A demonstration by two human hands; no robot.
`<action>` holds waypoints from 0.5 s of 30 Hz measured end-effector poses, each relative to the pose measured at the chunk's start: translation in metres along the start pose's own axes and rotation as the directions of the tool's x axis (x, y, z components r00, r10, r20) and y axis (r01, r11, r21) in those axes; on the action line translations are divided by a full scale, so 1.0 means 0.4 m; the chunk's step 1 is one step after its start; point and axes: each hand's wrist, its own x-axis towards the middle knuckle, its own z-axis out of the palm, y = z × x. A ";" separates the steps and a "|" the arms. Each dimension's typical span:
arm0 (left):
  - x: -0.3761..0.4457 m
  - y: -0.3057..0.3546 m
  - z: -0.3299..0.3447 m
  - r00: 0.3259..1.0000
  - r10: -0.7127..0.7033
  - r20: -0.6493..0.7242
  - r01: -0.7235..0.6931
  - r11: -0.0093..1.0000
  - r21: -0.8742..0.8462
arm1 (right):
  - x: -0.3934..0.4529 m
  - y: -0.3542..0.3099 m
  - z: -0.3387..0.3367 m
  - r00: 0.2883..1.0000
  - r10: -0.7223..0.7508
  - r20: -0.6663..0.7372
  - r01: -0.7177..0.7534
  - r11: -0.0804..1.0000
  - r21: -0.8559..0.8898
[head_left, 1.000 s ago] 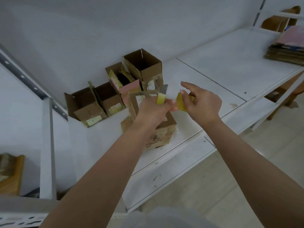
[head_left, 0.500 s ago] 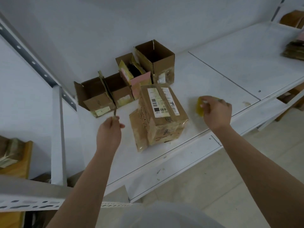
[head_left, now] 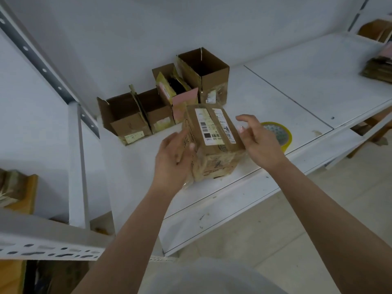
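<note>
A sealed cardboard box [head_left: 214, 141] with a white barcode label on top stands on the white shelf [head_left: 297, 92] near its front edge. My left hand [head_left: 171, 154] lies flat against the box's left side, thumb on its near corner. My right hand [head_left: 257, 141] hovers by the box's right side with fingers spread and holds nothing; whether it touches the box I cannot tell. A yellowish roll of packing tape [head_left: 280, 133] lies flat on the shelf just behind my right hand.
Several open cardboard boxes [head_left: 161, 107] stand in a row against the back wall behind the sealed box. A stack of flattened cardboard [head_left: 377, 68] lies at the far right. A white shelf post [head_left: 76, 158] rises at the left.
Both hands held tape above the box, then parted: the right set the tape roll down on the shelf, the left reached out left. Now both hands are empty at the box's sides.
</note>
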 end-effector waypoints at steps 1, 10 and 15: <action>0.002 0.016 0.009 0.998 0.046 0.052 -0.043 0.998 -0.054 | -0.006 -0.012 0.005 0.999 -0.025 0.038 0.026 0.999 -0.030; 0.001 -0.053 0.007 0.997 0.044 0.065 -0.042 0.999 -0.030 | -0.056 -0.069 0.045 0.989 -0.094 0.115 0.105 0.991 -0.088; -0.005 -0.072 0.017 0.992 0.110 0.061 -0.109 0.994 -0.008 | -0.060 -0.058 0.044 0.977 -0.167 0.134 0.187 0.969 -0.159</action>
